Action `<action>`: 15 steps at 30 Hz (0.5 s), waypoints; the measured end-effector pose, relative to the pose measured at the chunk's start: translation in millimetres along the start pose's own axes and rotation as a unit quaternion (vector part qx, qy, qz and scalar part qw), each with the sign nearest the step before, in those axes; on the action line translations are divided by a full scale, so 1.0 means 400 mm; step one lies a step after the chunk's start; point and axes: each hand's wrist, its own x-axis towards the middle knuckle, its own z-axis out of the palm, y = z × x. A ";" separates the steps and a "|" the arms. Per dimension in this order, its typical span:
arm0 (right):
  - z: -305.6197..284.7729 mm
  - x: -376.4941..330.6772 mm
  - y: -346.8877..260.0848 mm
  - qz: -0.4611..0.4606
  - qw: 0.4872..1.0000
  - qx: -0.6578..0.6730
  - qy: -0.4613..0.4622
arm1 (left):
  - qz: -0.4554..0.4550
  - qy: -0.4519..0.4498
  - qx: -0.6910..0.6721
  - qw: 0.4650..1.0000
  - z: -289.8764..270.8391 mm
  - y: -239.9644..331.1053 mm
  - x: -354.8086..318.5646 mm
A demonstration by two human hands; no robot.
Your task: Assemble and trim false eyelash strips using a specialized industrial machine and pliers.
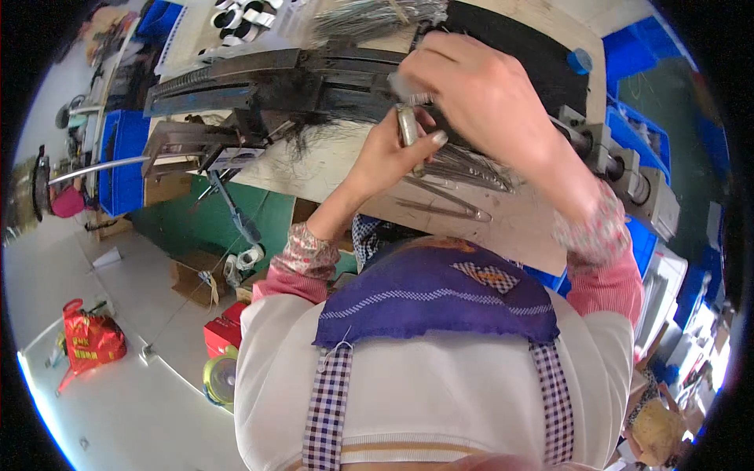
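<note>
Above the workbench, my left hand (383,154) is closed round a short silvery metal cylinder (408,125), held nearly upright between thumb and fingers. My right hand (491,86) is just above it, its fingers bent and pinched together over the cylinder's top end. Between those fingertips is a small greyish piece (405,86), too blurred to name. Beneath the hands lie a bundle of thin metal rods (475,169) and a pair of long metal tweezers (448,200). To the left stands a dark metal fixture (314,82) with black bristle-like fibres (302,137) strewn about it.
A tray of black and white rolls (243,20) and a heap of thin wires (377,17) are at the back. A blue cap (580,61) rests on the black mat (542,51). Metal shaft parts (628,169) stand at right, a blue bin (123,161) at left.
</note>
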 end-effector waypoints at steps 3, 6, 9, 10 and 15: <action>-0.103 0.021 -0.173 -0.102 0.951 0.292 -0.007 | -0.077 0.108 -0.121 0.984 -0.054 -0.062 -0.056; -0.089 -0.010 -0.162 -0.061 0.948 0.310 -0.038 | -0.109 0.336 -0.183 0.918 -0.181 -0.085 -0.089; -0.087 -0.036 -0.168 -0.024 0.942 0.328 -0.070 | -0.147 0.377 -0.219 0.888 -0.277 -0.083 -0.108; -0.087 -0.038 -0.153 -0.020 0.936 0.341 -0.080 | -0.148 0.393 -0.231 0.878 -0.299 -0.088 -0.123; -0.058 -0.098 -0.182 0.060 0.925 0.363 -0.095 | -0.129 0.308 -0.294 0.896 -0.337 -0.098 -0.111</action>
